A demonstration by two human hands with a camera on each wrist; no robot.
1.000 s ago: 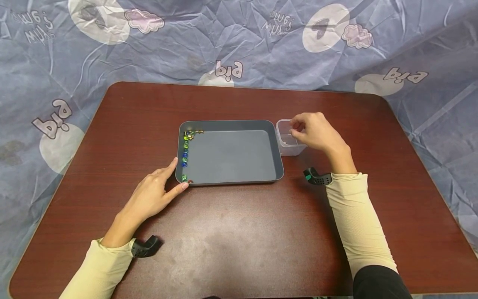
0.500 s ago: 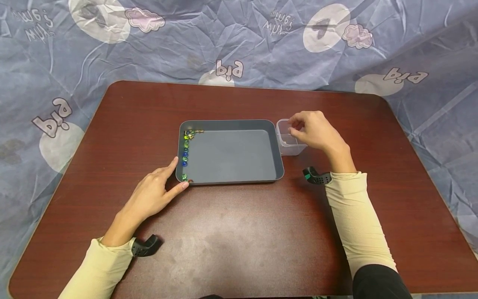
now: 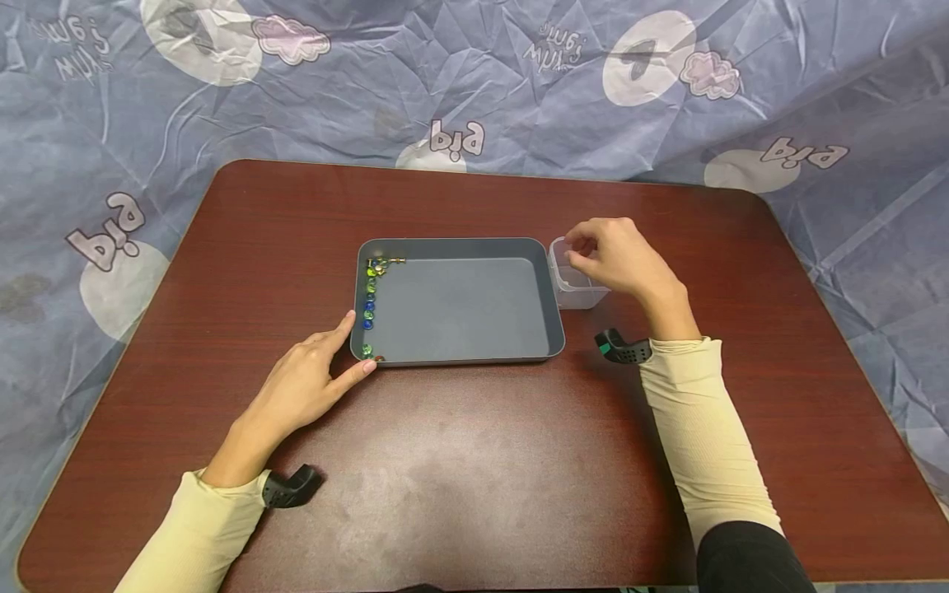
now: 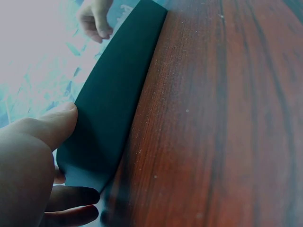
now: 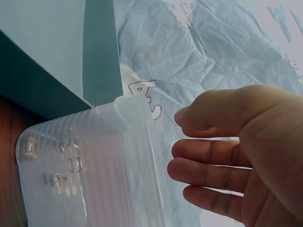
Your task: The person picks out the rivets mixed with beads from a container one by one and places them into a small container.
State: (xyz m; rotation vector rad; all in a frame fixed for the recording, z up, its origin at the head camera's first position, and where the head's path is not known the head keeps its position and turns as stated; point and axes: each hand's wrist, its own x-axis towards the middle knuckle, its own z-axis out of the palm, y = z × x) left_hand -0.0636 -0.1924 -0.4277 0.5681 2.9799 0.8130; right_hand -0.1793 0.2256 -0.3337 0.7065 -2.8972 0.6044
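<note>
My left hand (image 3: 300,383) rests at the near left corner of a grey tray (image 3: 460,360), thumb on its near rim and index finger against its left side. Glass marbles (image 3: 371,305), green and blue, line the tray's left side, with small gold spool-shaped pieces (image 3: 396,260) in the far left corner. Over a clear plastic box (image 3: 582,298) hovers my right hand (image 3: 630,259), its fingers loosely bent and nothing visible between them. Through the box wall, the right wrist view shows several gold spool-shaped pieces (image 5: 31,148) inside.
The brown wooden table (image 3: 460,478) carries the tray and box. The box stands against the tray's right side. A blue patterned cloth (image 3: 356,91) hangs behind the table. Each wrist wears a black strap (image 3: 292,487).
My right hand has shifted slightly left over the clear box. The left hand stays on the tray's corner, and the tray's contents look the same.
</note>
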